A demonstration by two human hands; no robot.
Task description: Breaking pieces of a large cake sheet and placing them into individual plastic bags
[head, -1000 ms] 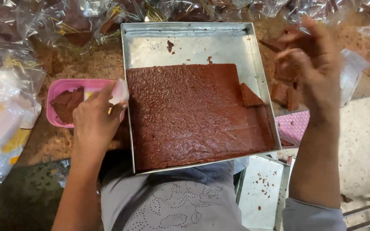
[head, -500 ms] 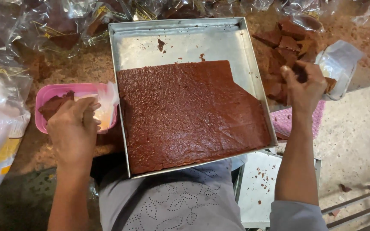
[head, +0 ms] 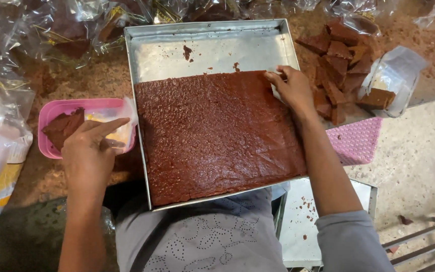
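A wide brown slab [head: 217, 136] fills the near part of a square metal tray [head: 212, 50] that rests on my lap. My right hand [head: 293, 88] sits at the slab's far right corner, fingers bent and pinched on its edge. My left hand [head: 89, 151] lies over a pink basket [head: 56, 107] left of the tray, with its fingers on a clear plastic bag [head: 124, 118]. A brown piece [head: 64, 126] lies in the basket beside the bag.
A pile of cut brown pieces [head: 343, 55] lies right of the tray, next to a plastic bag [head: 393, 75] holding one piece. Filled clear bags [head: 76, 25] line the back and left. A pink mat [head: 353, 141] and a second metal tray [head: 328, 221] lie lower right.
My right hand came back from the pile of pieces to the slab's far right corner. My left hand stayed at the pink basket, now lying flatter over the bag.
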